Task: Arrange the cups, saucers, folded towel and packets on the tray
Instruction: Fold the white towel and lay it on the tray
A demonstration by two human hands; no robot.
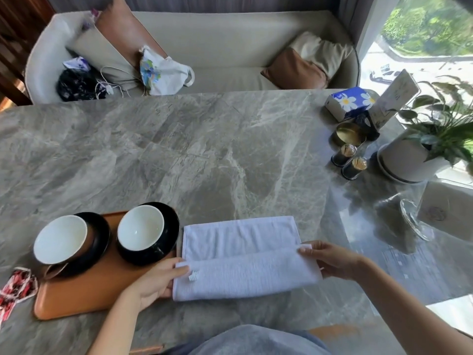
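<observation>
The white towel (243, 257) lies half-folded on the table (204, 149), just right of the orange tray (89, 301). The left hand (156, 280) and right hand (330, 260) each pinch an end of its folded flap between closed fingers. Two cups on black saucers (153, 234) sit on the tray; red packets (15, 290) lie left of it.

Bare forearms, no sleeves showing; grey-blue garment (256, 340) covers the lap.

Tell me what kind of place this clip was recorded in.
Probably a hotel room or serviced apartment lounge, high up. A marble table stands before a beige sofa with cushions, the window looks down on a road and trees, and an orange tray holds cups on black saucers.
</observation>
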